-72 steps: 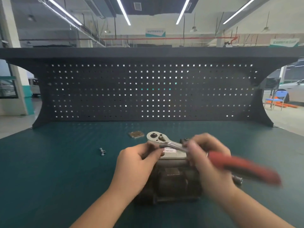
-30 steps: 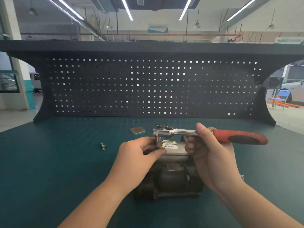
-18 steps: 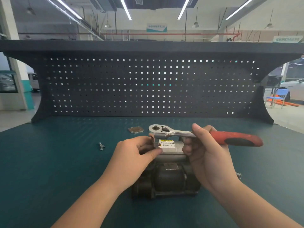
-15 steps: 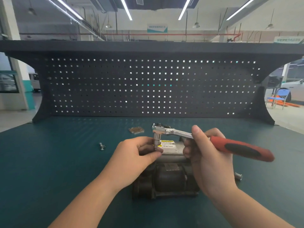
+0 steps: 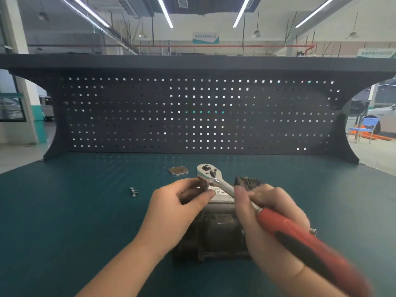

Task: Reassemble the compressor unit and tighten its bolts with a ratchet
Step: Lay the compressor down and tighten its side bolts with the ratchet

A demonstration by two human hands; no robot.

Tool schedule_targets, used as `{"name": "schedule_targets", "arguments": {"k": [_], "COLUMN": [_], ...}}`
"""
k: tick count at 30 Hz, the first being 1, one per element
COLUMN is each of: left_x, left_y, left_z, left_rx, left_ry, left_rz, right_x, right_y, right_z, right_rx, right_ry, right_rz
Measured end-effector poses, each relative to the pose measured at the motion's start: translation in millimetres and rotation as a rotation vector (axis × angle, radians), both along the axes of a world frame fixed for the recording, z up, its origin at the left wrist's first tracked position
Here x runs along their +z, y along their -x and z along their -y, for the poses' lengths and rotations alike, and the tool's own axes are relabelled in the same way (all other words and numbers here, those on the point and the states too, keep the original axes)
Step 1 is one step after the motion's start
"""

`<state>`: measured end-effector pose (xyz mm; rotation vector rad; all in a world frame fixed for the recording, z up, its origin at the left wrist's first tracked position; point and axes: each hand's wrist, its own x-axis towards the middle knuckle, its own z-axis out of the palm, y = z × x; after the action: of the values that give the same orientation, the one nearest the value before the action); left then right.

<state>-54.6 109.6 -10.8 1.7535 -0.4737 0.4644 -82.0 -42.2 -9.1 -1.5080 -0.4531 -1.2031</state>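
The compressor unit sits on the green table directly under both hands, a dark cast body with a labelled metal top. It looks heavy and rigid, so it should stay put under wrench load; its own bulk serves as the anchor. The ratchet is stiff steel with a red-and-black rubber handle, best taken low on that handle for leverage.

The right hand is clenched round the ratchet where the shank meets the handle, thumb laid along the shank. The chrome head lies just beyond that grip, over the unit's far left corner. The left hand, just left of the head, has fingers curled in a pinch at something beneath it, probably the socket or bolt, though blur hides which.

Further left of the grip lies a loose bolt; beyond the head, a small flat metal plate; behind the right hand, another bolt.
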Motion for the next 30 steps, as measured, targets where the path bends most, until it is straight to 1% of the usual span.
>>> {"name": "schedule_targets", "arguments": {"k": [2, 3, 5, 6, 7, 10, 12, 14, 15, 16, 17, 18, 19, 20, 21, 22, 23, 24, 25, 26, 27, 28, 29, 30], "left_x": [-1.9, -3.3, -7.3, -9.3, -11.2, -9.5, -8.3, -8.3, -8.7, -8.7, -8.5, -7.4, -6.3, -5.5, -6.1, -6.2, -7.0, -7.5, -8.6, -9.1, -10.7, -11.6, -12.3, -12.2], "left_y": [3.1, 3.7, 1.6, -0.3, -2.4, -2.6, -1.1, -1.9, -2.5, -2.6, -2.6, -1.7, -0.2, 0.8, 1.3, 1.9, 1.7, 0.8, -0.7, -0.9, -1.7, -2.0, -3.4, -3.5], "left_z": [8.2, 11.4, 13.4, 13.9, 14.8, 18.1, 17.4, 14.9, 14.0, 13.4, 13.1, 12.8, 12.4, 12.3, 12.0, 12.5, 12.3, 11.4, 11.0, 10.7, 10.4, 11.0, 11.4, 10.9], "left_rx": [0.107, 0.166, 0.247, 0.262, 0.261, 0.202, 0.174, 0.186, 0.203, 0.211, 0.208, 0.194, 0.180, 0.173, 0.167, 0.170, 0.180, 0.192, 0.200, 0.201, 0.197, 0.197, 0.198, 0.188], "left_ry": [0.000, -0.018, -0.036, -0.027, -0.007, 0.099, 0.106, 0.068, 0.051, 0.044, 0.043, 0.033, 0.018, -0.006, -0.037, -0.064, -0.084, -0.085, -0.070, -0.054, -0.035, -0.031, -0.020, -0.004], "left_rz": [0.081, 0.113, 0.147, 0.141, 0.114, -0.020, -0.087, -0.071, -0.047, -0.014, 0.030, 0.068, 0.100, 0.135, 0.174, 0.204, 0.212, 0.202, 0.179, 0.149, 0.123, 0.081, 0.043, 0.007], "right_x": [3.2, 1.2, -10.2, -14.7, -18.6, -16.7, -15.0, -17.7, -15.5, -11.8, -6.4, -0.2, 6.2, 8.7, 12.3, 12.5, 14.2, 6.4, 5.0, 0.9, -1.6, -7.4, -10.4, -11.6], "right_y": [1.7, 1.3, 3.0, 5.2, 7.5, 13.1, 17.9, 25.4, 31.4, 38.0, 42.6, 42.0, 37.6, 30.8, 27.5, 27.0, 25.6, 30.1, 33.8, 37.2, 41.4, 42.4, 43.6, 37.2], "right_z": [-4.0, -4.8, -10.2, -14.6, -19.1, -24.1, -20.5, -17.1, -14.9, -14.1, -13.5, -11.2, -6.0, 2.1, 8.4, 12.6, 8.4, 0.5, -4.7, -11.7, -19.2, -23.7, -28.4, -26.4], "right_rx": [-0.100, -0.131, -0.208, -0.243, -0.267, -0.279, -0.342, -0.337, -0.286, -0.208, -0.118, 0.024, 0.291, 0.623, 0.815, 0.886, 0.887, 0.842, 0.708, 0.473, 0.251, 0.124, 0.083, 0.074], "right_ry": [0.233, 0.304, 0.308, 0.306, 0.324, 0.449, 0.588, 0.676, 0.634, 0.514, 0.307, 0.016, -0.324, -0.637, -0.846, -0.946, -0.971, -0.886, -0.709, -0.446, -0.156, 0.177, 0.368, 0.367], "right_rz": [-0.160, -0.077, 0.280, 0.393, 0.456, 0.435, 0.411, 0.358, 0.295, 0.192, 0.059, -0.089, -0.253, -0.358, -0.414, -0.418, -0.416, -0.357, -0.260, -0.196, -0.228, -0.323, -0.563, -0.726]}}
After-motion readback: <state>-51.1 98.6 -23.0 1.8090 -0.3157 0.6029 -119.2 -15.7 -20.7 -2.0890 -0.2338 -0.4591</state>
